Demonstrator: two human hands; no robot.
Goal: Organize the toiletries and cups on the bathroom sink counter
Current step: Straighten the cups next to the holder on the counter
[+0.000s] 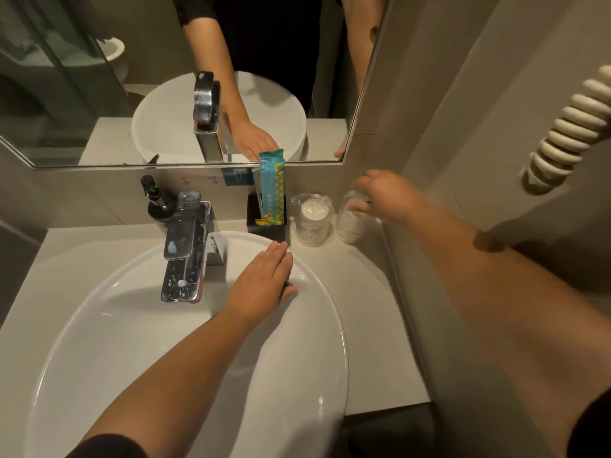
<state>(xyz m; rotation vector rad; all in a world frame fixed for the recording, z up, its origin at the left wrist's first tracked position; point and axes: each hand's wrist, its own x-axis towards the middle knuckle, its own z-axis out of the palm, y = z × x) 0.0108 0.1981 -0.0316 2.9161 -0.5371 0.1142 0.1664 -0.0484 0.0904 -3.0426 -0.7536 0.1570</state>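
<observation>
Two plastic-wrapped paper cups stand at the back right of the counter. The left wrapped cup [311,221] stands free. My right hand [383,196] grips the top of the right wrapped cup [349,224], which stands against the side wall. A black square holder [266,223] to the left of the cups holds a tall blue toiletry packet [271,190]. My left hand [264,282] lies flat, palm down, fingers together, on the back rim of the white sink [317,342], just in front of the holder.
A chrome faucet [188,249] rises behind the basin, with a black soap pump bottle [158,203] to its left. A mirror [99,94] spans the back wall. A coiled white cord [568,133] hangs on the right wall. The beige counter [363,292] runs along the right wall.
</observation>
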